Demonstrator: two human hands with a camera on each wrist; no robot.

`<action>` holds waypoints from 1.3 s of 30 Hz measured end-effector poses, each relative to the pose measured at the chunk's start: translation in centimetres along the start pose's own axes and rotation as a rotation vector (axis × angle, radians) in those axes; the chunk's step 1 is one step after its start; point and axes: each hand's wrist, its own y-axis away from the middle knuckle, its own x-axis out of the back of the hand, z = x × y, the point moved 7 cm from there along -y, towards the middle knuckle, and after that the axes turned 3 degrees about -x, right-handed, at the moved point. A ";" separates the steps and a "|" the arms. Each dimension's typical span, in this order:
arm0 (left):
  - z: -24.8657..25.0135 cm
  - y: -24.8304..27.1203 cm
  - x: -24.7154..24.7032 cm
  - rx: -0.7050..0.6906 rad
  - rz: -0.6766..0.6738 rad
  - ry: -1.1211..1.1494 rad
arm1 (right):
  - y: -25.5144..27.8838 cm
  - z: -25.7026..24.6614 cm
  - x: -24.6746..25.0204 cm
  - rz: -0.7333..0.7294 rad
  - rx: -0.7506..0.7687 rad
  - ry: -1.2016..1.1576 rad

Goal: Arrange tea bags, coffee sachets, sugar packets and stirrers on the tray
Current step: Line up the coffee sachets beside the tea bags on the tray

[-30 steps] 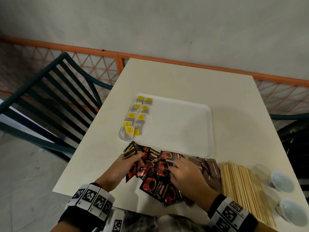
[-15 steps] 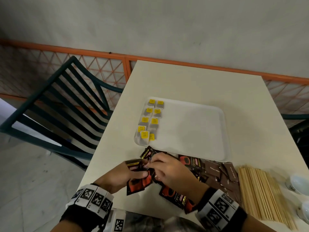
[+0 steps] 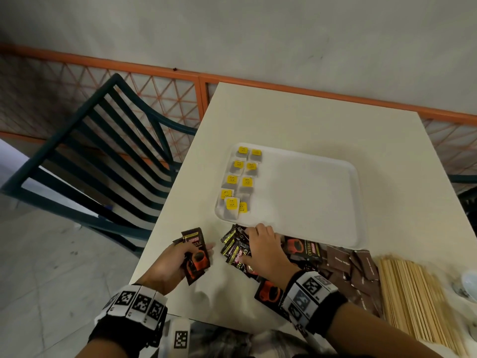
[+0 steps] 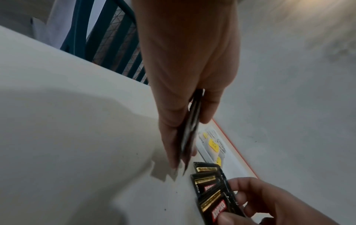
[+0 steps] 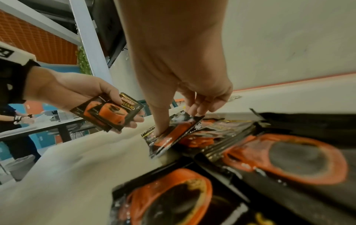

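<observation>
Left hand (image 3: 178, 259): fingers clamped on stacked coffee sachets (image 3: 196, 257). Right hand (image 3: 265, 251): fingers pinching a sachet (image 5: 173, 134) from table pile (image 3: 304, 250).

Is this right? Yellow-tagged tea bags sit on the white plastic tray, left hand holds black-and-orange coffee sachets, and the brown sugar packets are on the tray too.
Not quite. The brown sugar packets lie on the table beside the wooden stirrers, off the white plastic tray; the head view shows it. The rest holds: yellow-tagged tea bags on the tray, left hand holding black-and-orange coffee sachets.

Green slatted chair (image 3: 103, 156) beside cream table (image 3: 309, 120), grey wall (image 3: 258, 34)
</observation>
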 end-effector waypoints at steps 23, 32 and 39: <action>1.9 -0.2 -5.1 -0.096 -0.159 -0.042 | 1.4 -3.2 4.4 0.294 0.250 -0.423; 0.7 -0.4 -3.8 -0.018 -0.164 0.112 | 4.5 8.3 3.4 0.167 0.014 0.051; 0.3 -0.4 -5.9 -0.011 -0.201 -0.072 | 4.6 9.9 2.4 0.270 -0.015 0.277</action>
